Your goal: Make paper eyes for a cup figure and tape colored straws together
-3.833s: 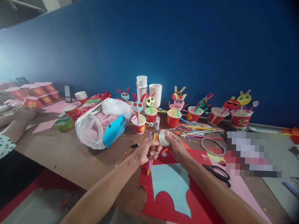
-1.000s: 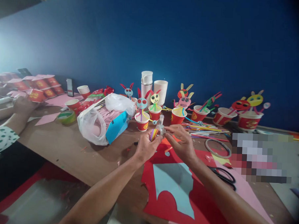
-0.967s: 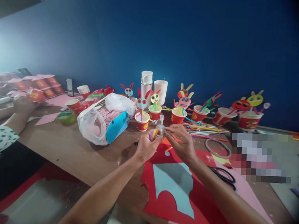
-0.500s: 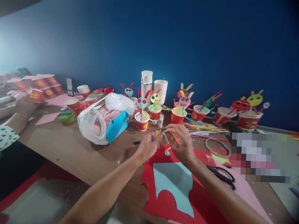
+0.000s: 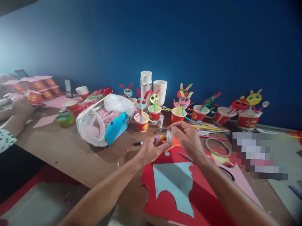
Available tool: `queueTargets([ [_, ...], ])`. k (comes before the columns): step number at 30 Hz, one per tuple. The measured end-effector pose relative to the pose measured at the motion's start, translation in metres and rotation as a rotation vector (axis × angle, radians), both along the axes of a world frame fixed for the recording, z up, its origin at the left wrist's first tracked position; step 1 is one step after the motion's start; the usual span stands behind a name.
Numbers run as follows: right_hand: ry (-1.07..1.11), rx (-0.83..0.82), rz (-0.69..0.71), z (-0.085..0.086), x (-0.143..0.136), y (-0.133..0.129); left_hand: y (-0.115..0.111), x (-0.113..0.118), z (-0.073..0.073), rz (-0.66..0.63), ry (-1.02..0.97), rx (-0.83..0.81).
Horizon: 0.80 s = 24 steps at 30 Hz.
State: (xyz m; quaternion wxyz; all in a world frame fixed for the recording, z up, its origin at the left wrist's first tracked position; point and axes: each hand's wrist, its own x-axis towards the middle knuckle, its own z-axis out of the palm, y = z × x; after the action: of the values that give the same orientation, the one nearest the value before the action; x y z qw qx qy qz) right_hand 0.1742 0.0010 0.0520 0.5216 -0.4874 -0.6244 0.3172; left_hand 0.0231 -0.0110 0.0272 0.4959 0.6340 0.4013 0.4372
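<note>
My left hand [image 5: 151,149] is closed around a small roll of clear tape [image 5: 169,137], with purple and yellow strips [image 5: 159,140] showing between its fingers. At the top of the roll, my right hand [image 5: 187,136] pinches with thumb and forefinger; whether a loose end of tape is between them is too small to tell. Below the hands lies red paper [image 5: 204,198] with a cut light-blue sheet [image 5: 174,177] on it. Scissors [image 5: 186,157] rest partly under my right forearm. A black marker [image 5: 138,143] is left of my left hand.
Red cups with paper-faced straw figures [image 5: 142,124] line the back. A plastic bag [image 5: 91,132] and green tape roll [image 5: 65,119] stand left. Straws [image 5: 210,130] and a tape ring [image 5: 218,147] lie right. Another person's hand [image 5: 22,108] is at far left.
The tape roll has come into clearer view between my hands. My right hand has shifted slightly right, its forearm now covering more of the scissors.
</note>
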Motion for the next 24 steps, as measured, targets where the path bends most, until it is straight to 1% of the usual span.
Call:
queueTargets([
  [4,-0.026,0.034,-0.042,0.004,-0.006,-0.006,-0.001,0.001,0.001,-0.023,0.018,0.02],
  [12,0.048,0.14,-0.074,0.009,-0.012,-0.015,0.004,-0.003,0.001,0.056,0.102,-0.054],
  [16,0.058,0.142,-0.052,0.009,-0.014,-0.016,0.006,-0.003,0.003,0.068,0.142,-0.086],
  [20,-0.006,0.201,-0.067,0.009,-0.015,-0.018,0.006,-0.003,0.002,0.042,0.15,-0.077],
  [24,-0.049,0.253,-0.068,0.006,-0.016,-0.02,0.007,-0.002,-0.003,0.04,0.144,-0.066],
])
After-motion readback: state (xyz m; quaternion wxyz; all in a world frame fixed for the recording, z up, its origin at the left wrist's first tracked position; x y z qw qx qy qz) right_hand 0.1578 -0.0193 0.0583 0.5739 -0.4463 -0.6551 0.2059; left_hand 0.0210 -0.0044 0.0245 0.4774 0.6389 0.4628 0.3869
